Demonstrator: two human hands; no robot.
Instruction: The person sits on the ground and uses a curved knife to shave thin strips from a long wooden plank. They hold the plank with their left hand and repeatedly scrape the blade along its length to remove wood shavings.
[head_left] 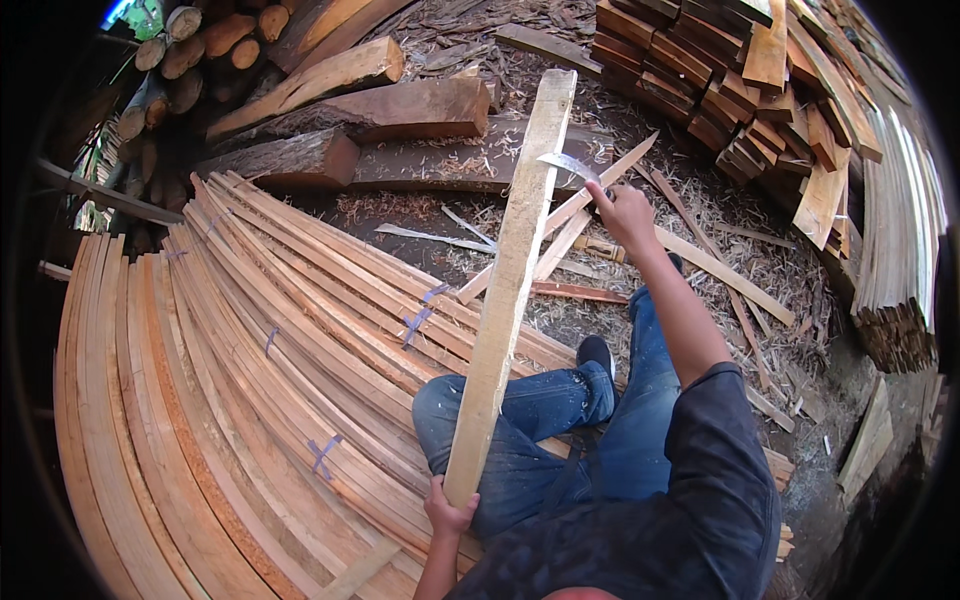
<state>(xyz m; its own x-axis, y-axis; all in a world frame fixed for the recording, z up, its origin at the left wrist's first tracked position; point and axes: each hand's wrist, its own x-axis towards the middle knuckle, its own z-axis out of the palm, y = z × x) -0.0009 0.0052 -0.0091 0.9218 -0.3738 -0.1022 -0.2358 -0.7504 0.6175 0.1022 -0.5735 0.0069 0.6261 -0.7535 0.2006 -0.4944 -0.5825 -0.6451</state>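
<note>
A long pale wooden plank [507, 270] slants across my raised knee, its far end up toward the top of the view. My left hand [450, 512] is wrapped round its near end, beside my thigh. In my right hand [626, 216] is a curved knife [568, 164] with a shiny blade; the fist hides most of its handle. The blade's tip reaches the plank's right edge, near the far end. Whether it cuts into the wood or only touches it, I cannot tell.
Bundles of long sawn strips [270, 370], tied with purple bands, lie under and left of me. Thick timbers [400, 110] and round logs [185, 60] lie beyond. Stacked boards [700, 75] stand at the far right. Shavings and loose offcuts [725, 275] litter the ground.
</note>
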